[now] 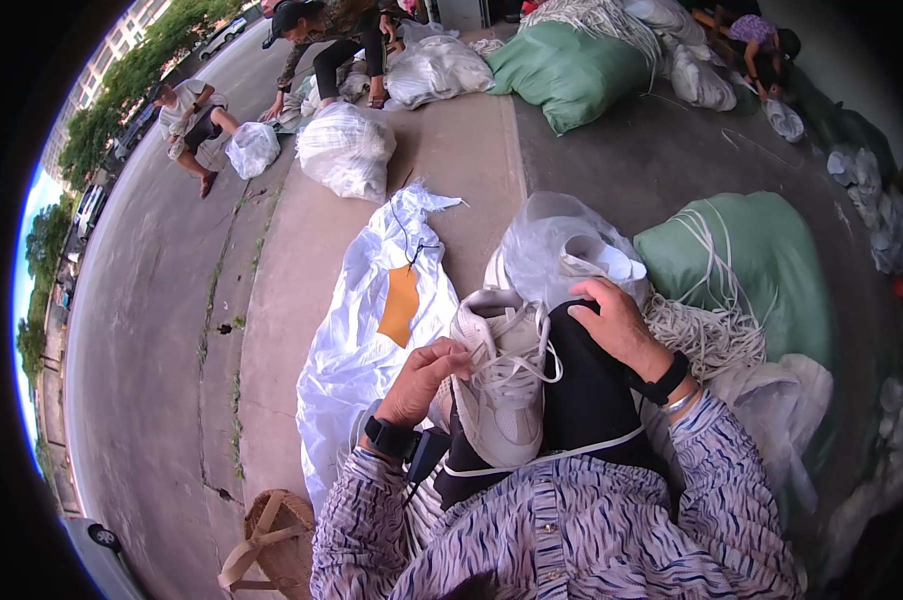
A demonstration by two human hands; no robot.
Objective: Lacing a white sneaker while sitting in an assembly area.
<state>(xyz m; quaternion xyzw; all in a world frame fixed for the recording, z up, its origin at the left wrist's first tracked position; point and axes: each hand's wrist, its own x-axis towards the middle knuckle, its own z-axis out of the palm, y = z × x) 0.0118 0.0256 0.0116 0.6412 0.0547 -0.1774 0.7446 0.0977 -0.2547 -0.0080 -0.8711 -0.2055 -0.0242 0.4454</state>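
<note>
A whitish lace-up sneaker (505, 385) lies across my lap on black trousers, its toe toward me and its opening away. Loose ends and loops of its white shoelace (517, 368) hang over the tongue and right side. My left hand (427, 380) is at the shoe's left edge, thumb and fingers pinched together on the shoelace. Over my right knee, my right hand (620, 325) is apart from the shoe, its fingers parted and slightly bent, holding nothing visible. Just beyond it is a clear plastic bag (552, 225) with white shoe parts inside.
A heap of white laces (707, 335) lies beside a green sack (742, 260) on my right. White sheeting (362, 350) with an orange piece spreads at left. A woven seat (277, 530) stands lower left. Several people work farther off among stuffed bags (347, 150).
</note>
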